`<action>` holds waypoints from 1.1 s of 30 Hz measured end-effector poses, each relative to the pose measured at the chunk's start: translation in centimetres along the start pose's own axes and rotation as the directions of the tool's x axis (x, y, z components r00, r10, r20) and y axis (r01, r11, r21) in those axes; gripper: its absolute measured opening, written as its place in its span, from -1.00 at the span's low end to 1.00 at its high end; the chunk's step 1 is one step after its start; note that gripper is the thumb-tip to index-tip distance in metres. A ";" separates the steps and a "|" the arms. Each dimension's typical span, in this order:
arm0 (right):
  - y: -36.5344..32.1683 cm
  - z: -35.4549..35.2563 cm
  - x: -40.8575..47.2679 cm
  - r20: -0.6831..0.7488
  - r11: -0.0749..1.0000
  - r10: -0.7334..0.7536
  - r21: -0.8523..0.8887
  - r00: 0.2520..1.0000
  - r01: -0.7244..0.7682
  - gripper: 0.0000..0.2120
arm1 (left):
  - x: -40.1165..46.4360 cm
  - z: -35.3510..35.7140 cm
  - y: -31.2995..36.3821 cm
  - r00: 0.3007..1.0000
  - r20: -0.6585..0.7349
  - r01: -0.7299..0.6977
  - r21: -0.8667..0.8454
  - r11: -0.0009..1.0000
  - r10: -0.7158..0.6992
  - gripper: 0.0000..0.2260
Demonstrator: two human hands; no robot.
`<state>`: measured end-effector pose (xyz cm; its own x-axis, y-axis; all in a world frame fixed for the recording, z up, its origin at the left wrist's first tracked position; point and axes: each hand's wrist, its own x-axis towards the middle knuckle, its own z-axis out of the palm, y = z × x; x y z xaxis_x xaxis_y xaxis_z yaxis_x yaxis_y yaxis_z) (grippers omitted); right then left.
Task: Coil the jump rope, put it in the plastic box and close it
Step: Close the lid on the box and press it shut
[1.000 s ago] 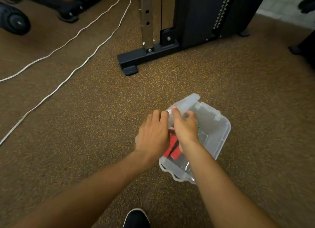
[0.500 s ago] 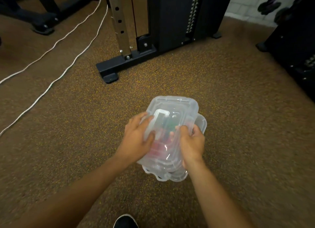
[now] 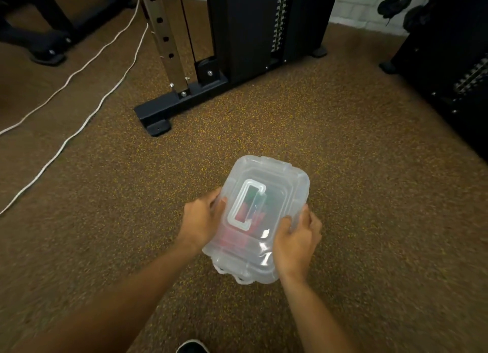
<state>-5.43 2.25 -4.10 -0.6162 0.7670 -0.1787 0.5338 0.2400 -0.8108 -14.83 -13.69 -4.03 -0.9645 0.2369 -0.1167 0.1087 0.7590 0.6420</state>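
A clear plastic box [image 3: 295,194] stands on the speckled brown floor with its translucent lid [image 3: 272,173] lying flat over it. Through the lid the jump rope [image 3: 244,211] shows dimly as red and green shapes inside. My left hand [image 3: 202,219] grips the lid's left edge, thumb on top. My right hand [image 3: 297,240] grips the right edge near the front corner, fingers curled over the rim. A folded handle sits in the lid's middle.
A black gym machine base [image 3: 182,101] with a steel upright stands just beyond the box. Two white cords [image 3: 79,125] run across the floor at the left. Another black machine [image 3: 449,70] is at the right. My shoe tip [image 3: 192,347] shows at the bottom.
The lid went from off the open box, to tilted over it, to lying flat on top. My hands moved from inside the box out to the lid's two sides.
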 end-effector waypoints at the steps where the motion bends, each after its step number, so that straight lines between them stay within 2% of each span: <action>1: 0.2 0.0 0.0 0.007 1.000 -0.002 -0.011 1.000 0.002 -0.53 | 0.0 0.1 -0.2 1.000 0.009 -0.006 0.008 1.000 0.006 -0.71; 6: 0.9 -0.4 0.1 0.074 0.998 0.054 0.029 0.996 -0.056 -0.51 | 0.3 0.8 -0.8 1.000 -0.003 -0.017 0.020 1.000 0.018 -0.68; 12: 0.3 -0.4 0.1 0.054 0.998 0.054 0.027 0.997 -0.055 -0.54 | 0.5 1.7 -1.2 0.998 -0.055 -0.043 -0.002 0.999 0.043 -0.66; 17: 0.3 0.2 0.9 0.047 0.993 0.100 0.053 0.994 -0.103 -0.55 | 0.2 2.6 -1.4 1.000 -0.014 0.009 0.010 1.000 -0.009 -0.64; 22: 0.8 0.8 1.3 0.048 0.993 0.105 0.055 0.993 -0.108 -0.51 | 1.1 2.2 -1.2 0.982 0.117 0.155 -0.068 0.986 -0.146 -0.71; 26: 0.5 0.8 1.9 0.051 0.982 0.162 0.095 0.986 -0.166 -0.50 | 2.7 0.8 -0.3 0.885 0.301 0.435 -0.258 0.863 -0.356 -0.79; 27: 0.3 0.7 2.2 0.048 0.978 0.167 0.118 0.985 -0.172 -0.48 | 3.2 0.5 0.0 0.874 0.319 0.456 -0.274 0.847 -0.367 -0.77; 29: -0.3 0.3 2.9 0.006 0.994 0.087 0.070 0.996 -0.088 -0.40 | 4.2 0.0 1.1 0.904 0.306 0.372 -0.222 0.901 -0.298 -0.61; 31: -0.9 0.5 4.2 -0.039 0.999 -0.025 -0.048 0.999 0.023 -0.36 | 5.7 0.1 2.4 0.959 0.241 0.178 -0.102 0.979 -0.150 -0.48; 33: -1.9 1.1 5.8 -0.063 0.975 -0.127 -0.192 0.990 0.113 -0.40 | 7.3 0.7 3.5 0.979 0.201 -0.044 0.048 0.998 0.034 -0.47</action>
<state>-10.64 5.60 -4.22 -0.6414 0.7662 -0.0391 0.5619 0.4345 -0.7039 -21.36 -8.90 -3.13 -0.8922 0.3794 -0.2451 0.1627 0.7762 0.6092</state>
